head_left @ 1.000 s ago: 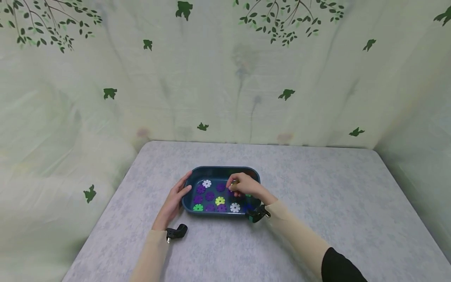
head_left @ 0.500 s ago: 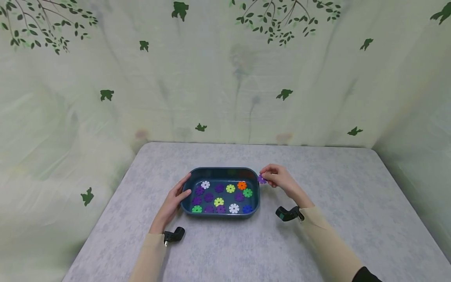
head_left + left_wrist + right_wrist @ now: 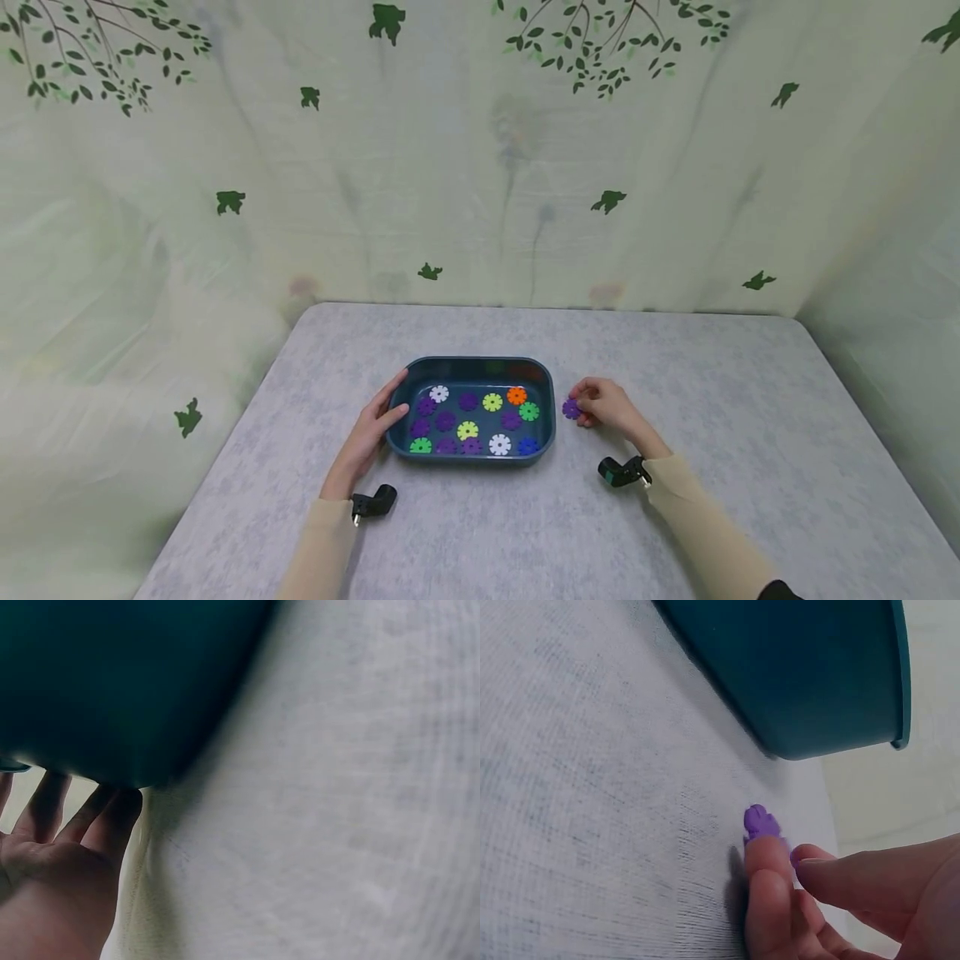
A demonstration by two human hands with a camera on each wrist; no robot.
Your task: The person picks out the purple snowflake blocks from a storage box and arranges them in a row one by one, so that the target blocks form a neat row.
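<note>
A dark teal tray (image 3: 472, 458) stands on the table with several interlocking plastic discs lying flat inside: purple, white, yellow, green, orange and blue. My left hand (image 3: 369, 433) holds the tray's left end, its thumb over the rim and its fingers along the outer wall. In the left wrist view those fingers (image 3: 105, 814) meet the wall from outside. To the right of the tray, my right hand (image 3: 606, 404) pinches a purple interlocking disc (image 3: 571, 409) between thumb and fingertips. The right wrist view shows this purple disc (image 3: 760, 820) low beside the table surface, partly hidden by the fingers.
The mottled grey table (image 3: 480, 533) extends around the tray on all sides. Behind it hangs a pale curtain (image 3: 450, 167) with printed leaves. Each wrist wears a black camera mount, the left mount (image 3: 373, 502) near the tray's front left.
My right hand has moved out of the tray to the right with a purple disc, then lower towards the tabletop, nearer me. The left hand stays on the tray.
</note>
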